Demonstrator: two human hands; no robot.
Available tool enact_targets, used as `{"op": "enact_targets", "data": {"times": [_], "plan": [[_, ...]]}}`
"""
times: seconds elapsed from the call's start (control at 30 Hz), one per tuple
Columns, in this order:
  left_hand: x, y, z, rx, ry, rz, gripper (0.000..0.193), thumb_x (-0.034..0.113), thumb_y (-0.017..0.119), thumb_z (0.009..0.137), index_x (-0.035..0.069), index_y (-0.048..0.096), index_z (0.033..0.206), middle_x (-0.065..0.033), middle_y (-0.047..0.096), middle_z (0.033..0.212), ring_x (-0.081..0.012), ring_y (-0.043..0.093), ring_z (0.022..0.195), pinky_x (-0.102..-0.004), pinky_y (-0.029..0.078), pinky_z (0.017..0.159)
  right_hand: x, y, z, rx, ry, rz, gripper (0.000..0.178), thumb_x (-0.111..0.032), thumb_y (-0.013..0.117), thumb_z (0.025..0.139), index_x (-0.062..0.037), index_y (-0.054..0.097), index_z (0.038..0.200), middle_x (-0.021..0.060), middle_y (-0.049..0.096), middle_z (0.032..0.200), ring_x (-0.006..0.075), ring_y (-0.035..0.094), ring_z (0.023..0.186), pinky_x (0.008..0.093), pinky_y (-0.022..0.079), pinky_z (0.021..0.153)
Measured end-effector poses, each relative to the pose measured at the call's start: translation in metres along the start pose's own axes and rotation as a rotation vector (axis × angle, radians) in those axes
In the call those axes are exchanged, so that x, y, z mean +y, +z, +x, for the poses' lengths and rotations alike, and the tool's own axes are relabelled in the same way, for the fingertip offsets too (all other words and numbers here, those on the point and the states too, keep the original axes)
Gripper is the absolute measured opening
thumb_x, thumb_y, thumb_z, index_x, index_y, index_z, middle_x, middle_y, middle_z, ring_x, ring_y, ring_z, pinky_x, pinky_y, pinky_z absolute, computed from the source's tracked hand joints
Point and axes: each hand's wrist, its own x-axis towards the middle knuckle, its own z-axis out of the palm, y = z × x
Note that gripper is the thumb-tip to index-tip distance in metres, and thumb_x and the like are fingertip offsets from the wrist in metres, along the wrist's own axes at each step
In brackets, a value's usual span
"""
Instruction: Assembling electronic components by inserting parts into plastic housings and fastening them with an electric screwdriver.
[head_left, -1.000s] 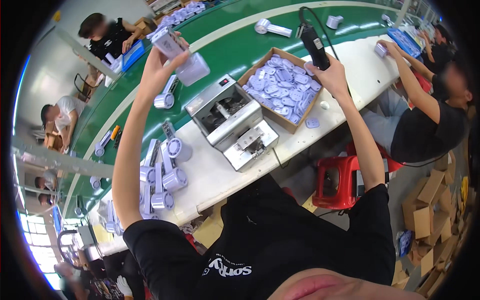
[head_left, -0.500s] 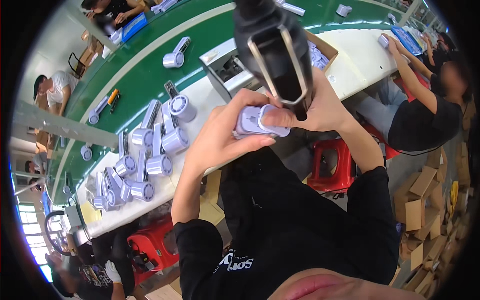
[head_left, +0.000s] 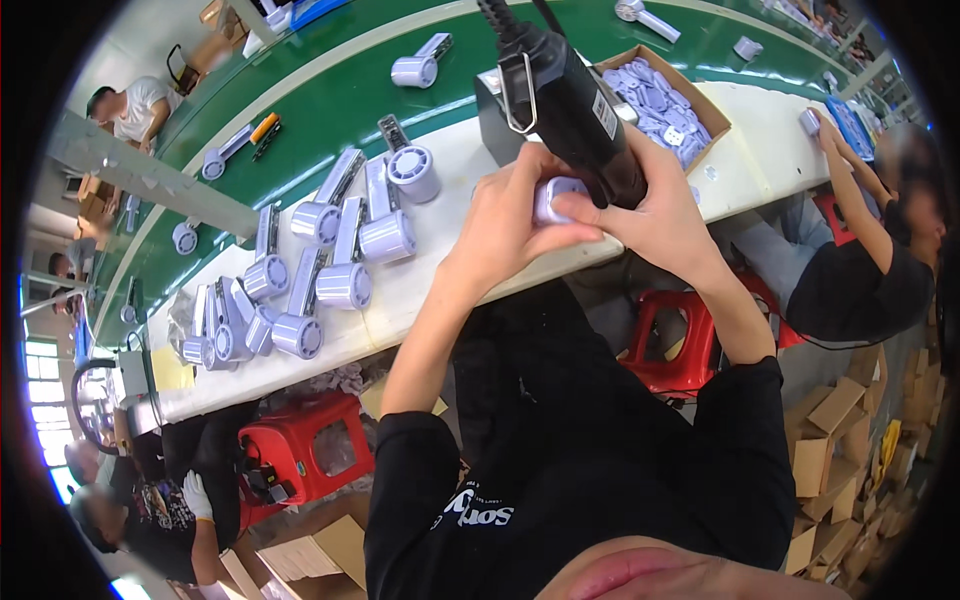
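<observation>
My left hand (head_left: 492, 232) is closed round a lavender plastic part (head_left: 547, 200), with its fingers behind and its thumb along the near side. Most of this part is hidden by the hands. My right hand (head_left: 668, 210) is wrapped about the lower end of a black electric screwdriver (head_left: 570, 105), which hangs from its cable and leans over the part. The right thumb presses on the lavender part. The screwdriver's tip is hidden. Left of my hands, several lavender handheld fans (head_left: 388, 236) with bared circuit boards in their handles lie on the white worktop (head_left: 390, 318).
A cardboard box (head_left: 715, 125) of lavender plastic pieces stands beyond my right hand. Behind the worktop runs a green conveyor (head_left: 330, 118) carrying more fans. A co-worker (head_left: 860, 250) sits at the right. Red stools (head_left: 672, 350) stand below the worktop's edge.
Both hands have moved up and farther over the worktop with the lavender part, which is now more hidden. The screwdriver has swung to a side-on slant. The whole view has shifted.
</observation>
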Motion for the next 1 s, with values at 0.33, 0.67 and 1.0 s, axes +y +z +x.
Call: {"op": "enact_targets", "data": {"times": [0.33,0.67,1.0], "plan": [[-0.029,-0.021,-0.043,-0.027,-0.039,0.189,0.084,0.042,0.08,0.074,-0.003,0.037,0.131,-0.0213,0.064,0.107,-0.0385,0.063,0.099,-0.0438,0.047,0.089,0.021,0.03,0.01,-0.081,0.036,-0.014,0.041,-0.03,0.079,0.076,-0.0008,0.064,0.101,0.0119,0.064,0.071,0.0193,0.06,0.064,0.0308,0.047,0.064],[-0.228,-0.138,0.101,-0.159,0.014,0.848,0.064,0.029,0.07,0.081,0.015,0.044,0.137,-0.0119,0.047,0.138,-0.0316,0.049,0.124,-0.042,0.048,0.097,0.021,0.034,0.006,-0.025,0.049,0.011,0.044,-0.023,0.079,0.077,0.002,0.062,0.108,0.0085,0.068,0.078,0.0114,0.059,0.069,0.0273,0.047,0.068],[-0.238,-0.124,0.107,-0.386,-0.203,0.802,0.052,0.002,0.063,0.081,0.012,0.05,0.13,-0.0078,0.059,0.124,-0.029,0.063,0.105,-0.0396,0.051,0.089,0.042,0.025,0.003,0.011,0.089,0.0,0.042,-0.023,0.08,0.076,0.0018,0.061,0.103,0.0075,0.064,0.072,0.0104,0.054,0.063,0.0273,0.046,0.062]]}}
